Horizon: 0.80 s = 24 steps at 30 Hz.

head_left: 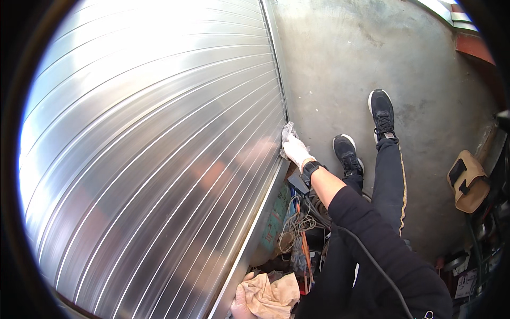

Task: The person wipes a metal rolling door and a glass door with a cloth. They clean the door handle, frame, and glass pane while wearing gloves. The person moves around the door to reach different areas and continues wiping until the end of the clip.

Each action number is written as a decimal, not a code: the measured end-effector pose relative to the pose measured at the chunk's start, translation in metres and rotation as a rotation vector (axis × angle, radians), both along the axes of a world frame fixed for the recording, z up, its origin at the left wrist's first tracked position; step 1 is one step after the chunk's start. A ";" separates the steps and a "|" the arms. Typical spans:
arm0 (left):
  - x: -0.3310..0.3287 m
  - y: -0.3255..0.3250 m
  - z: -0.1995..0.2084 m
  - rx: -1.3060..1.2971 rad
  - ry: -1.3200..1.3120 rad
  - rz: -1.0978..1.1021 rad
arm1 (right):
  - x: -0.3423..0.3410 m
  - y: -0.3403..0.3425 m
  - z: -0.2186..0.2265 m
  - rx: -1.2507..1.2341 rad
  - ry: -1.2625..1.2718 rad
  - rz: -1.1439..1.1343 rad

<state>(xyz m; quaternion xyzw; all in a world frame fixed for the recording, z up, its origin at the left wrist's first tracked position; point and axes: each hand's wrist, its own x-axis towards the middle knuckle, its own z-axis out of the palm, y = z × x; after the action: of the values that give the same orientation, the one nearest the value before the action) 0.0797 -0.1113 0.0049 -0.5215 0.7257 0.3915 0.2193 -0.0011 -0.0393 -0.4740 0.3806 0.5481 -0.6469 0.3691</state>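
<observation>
dk cable runs over our r sleeve; left of it, tangled wires crowd in by the panel, then our blk shoes, w/ a tan bag on the floor off r. our l hand, nearest us, is curled on a crumpled peach cloth; our r hand, arm reaching fwd, grips a greyish rag at the panel's r edge, can't tell exact finger pose. panel's on our l: silvery, ribbed, w/ glare up top.
</observation>
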 end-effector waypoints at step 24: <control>0.021 -0.034 0.014 -0.199 -0.235 -0.034 | -0.045 0.020 -0.044 0.447 0.221 0.271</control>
<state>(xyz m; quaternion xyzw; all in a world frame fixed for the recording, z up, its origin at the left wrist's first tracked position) 0.1008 -0.1452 0.0189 -0.5705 0.7389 0.2504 0.2565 -0.0462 -0.0189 -0.5180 0.3029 0.7601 -0.4921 0.2971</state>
